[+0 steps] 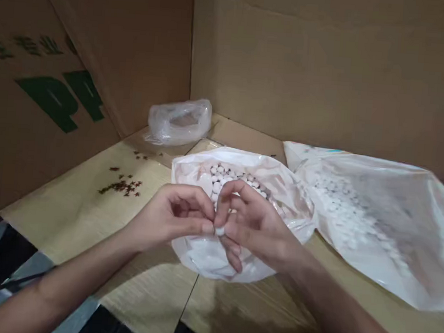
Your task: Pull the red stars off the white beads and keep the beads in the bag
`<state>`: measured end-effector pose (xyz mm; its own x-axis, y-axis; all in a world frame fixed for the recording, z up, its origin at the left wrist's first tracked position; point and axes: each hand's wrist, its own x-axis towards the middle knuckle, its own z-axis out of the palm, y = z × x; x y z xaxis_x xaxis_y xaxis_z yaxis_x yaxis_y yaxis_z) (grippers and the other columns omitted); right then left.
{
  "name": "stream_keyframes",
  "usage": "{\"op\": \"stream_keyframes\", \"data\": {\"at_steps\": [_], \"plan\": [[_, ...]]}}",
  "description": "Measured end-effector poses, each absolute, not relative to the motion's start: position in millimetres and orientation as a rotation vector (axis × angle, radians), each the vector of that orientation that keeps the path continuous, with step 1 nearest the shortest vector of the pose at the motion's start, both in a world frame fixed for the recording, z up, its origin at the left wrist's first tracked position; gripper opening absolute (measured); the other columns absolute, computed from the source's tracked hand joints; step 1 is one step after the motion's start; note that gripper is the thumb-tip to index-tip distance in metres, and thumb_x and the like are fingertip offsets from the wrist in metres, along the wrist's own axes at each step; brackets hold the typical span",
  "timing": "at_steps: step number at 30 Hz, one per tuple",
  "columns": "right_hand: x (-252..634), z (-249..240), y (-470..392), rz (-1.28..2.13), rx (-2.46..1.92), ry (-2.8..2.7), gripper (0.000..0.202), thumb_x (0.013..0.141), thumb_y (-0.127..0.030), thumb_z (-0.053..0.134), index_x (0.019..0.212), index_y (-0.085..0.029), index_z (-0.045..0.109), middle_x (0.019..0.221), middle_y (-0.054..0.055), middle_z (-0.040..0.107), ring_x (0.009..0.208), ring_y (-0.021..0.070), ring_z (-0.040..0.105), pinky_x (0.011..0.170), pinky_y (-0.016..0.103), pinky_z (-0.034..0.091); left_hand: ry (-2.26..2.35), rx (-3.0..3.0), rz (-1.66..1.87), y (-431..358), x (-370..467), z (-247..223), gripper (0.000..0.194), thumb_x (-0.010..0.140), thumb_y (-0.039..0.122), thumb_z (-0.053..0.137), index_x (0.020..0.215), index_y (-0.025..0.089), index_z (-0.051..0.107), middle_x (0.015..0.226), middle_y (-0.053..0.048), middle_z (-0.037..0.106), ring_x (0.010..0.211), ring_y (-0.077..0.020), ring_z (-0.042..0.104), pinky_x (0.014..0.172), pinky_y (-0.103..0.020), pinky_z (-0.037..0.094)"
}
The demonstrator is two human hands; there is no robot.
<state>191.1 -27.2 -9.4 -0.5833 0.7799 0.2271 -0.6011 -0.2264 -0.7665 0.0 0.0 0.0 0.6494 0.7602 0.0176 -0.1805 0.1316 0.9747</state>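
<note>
Both hands meet above an opened white plastic bag that holds many small white round pieces with dark edges. Between the fingertips is one small white piece. My left hand is closed in a pinch at the left side of this piece. My right hand pinches it from the right with thumb and forefinger, its other fingers curled loosely below. Further details of the piece are too small to make out.
A second white translucent bag with more white pieces lies at the right. Small dark red star-shaped bits are scattered at the left. A clear plastic bundle sits at the back. Cardboard walls rise behind and left.
</note>
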Motion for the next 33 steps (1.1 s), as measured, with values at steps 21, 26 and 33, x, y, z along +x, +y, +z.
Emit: {"op": "stream_keyframes", "data": {"at_steps": [21, 26, 33], "plan": [[293.6, 51.2, -25.2, 0.687, -1.608, -2.020, 0.022, 0.088, -0.038, 0.052, 0.102, -0.022, 0.059, 0.095, 0.005, 0.063, 0.076, 0.0174, 0.058, 0.066, 0.033, 0.048, 1.254, 1.492, 1.516, 63.4, -33.0, -0.4, 0.013, 0.071, 0.025, 0.067, 0.079, 0.015, 0.065, 0.060, 0.000, 0.060, 0.055, -0.0086, 0.055, 0.057, -0.020, 0.046], [337.9, 56.9, -32.7, 0.888, -2.024, -2.085, 0.022, 0.080, -0.029, 0.047, 0.091, -0.018, 0.063, 0.100, 0.007, 0.065, 0.091, 0.0223, 0.060, 0.081, 0.037, 0.047, 1.335, 1.553, 1.505, 69.4, -38.0, -4.1, 0.018, 0.070, 0.030, 0.068, 0.080, 0.016, 0.066, 0.063, -0.001, 0.061, 0.057, -0.0106, 0.055, 0.057, -0.024, 0.046], [368.2, 62.4, -35.6, 0.922, -2.103, -1.724, 0.031, 0.089, -0.039, 0.042, 0.103, -0.016, 0.058, 0.096, 0.010, 0.060, 0.076, 0.0185, 0.059, 0.066, 0.031, 0.053, 1.324, 1.569, 1.468, 71.8, -36.8, -5.7, 0.015, 0.068, 0.029, 0.068, 0.078, 0.018, 0.065, 0.061, -0.002, 0.060, 0.057, -0.0129, 0.054, 0.057, -0.027, 0.046]]}}
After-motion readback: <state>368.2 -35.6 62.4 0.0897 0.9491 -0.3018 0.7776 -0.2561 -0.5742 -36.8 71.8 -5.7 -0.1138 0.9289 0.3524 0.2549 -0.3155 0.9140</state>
